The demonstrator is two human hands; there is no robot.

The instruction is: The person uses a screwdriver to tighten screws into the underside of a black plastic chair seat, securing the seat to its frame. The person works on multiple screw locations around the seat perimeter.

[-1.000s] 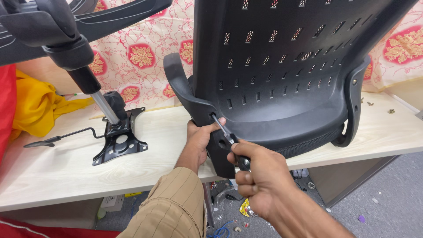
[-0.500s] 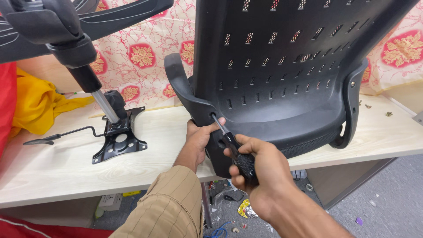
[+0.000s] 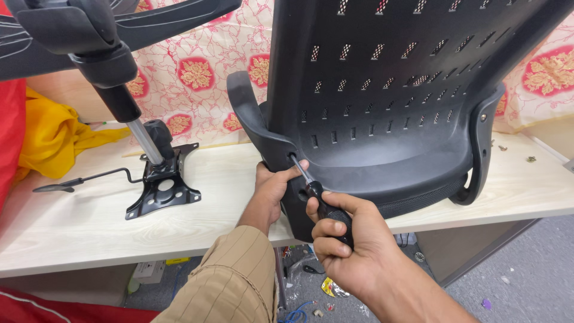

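From my remote seat I see the right hand [image 3: 353,239] wrapped tight around the black handle of a screwdriver [image 3: 317,194], fingers closed on it. The shaft runs up and to the left from that fist, and its tip sits at a screw hole in the armrest bracket [image 3: 254,122] of the black chair back [image 3: 406,90]. So the long axis of the tool is a diagonal: handle near and right, tip far and left, pointing into the bracket where it meets the shell.

The left hand [image 3: 272,188] is closed on the lower end of that bracket, just left of the tool, with the thumb lying right beside the tip. It touches the bracket and sits nearer the screw point than the right hand, which stays back along the handle.

The chair back stands upright on the pale wooden table [image 3: 89,221], at its near edge, slightly right of centre, its perforated shell filling the upper right of the view.

To the left, well apart from both hands, a black chair mechanism plate [image 3: 161,191] lies flat on the table with a gas lift cylinder [image 3: 134,119] rising from it. Yellow cloth [image 3: 48,137] lies at the far left, and a floral patterned fabric [image 3: 191,78] hangs behind.
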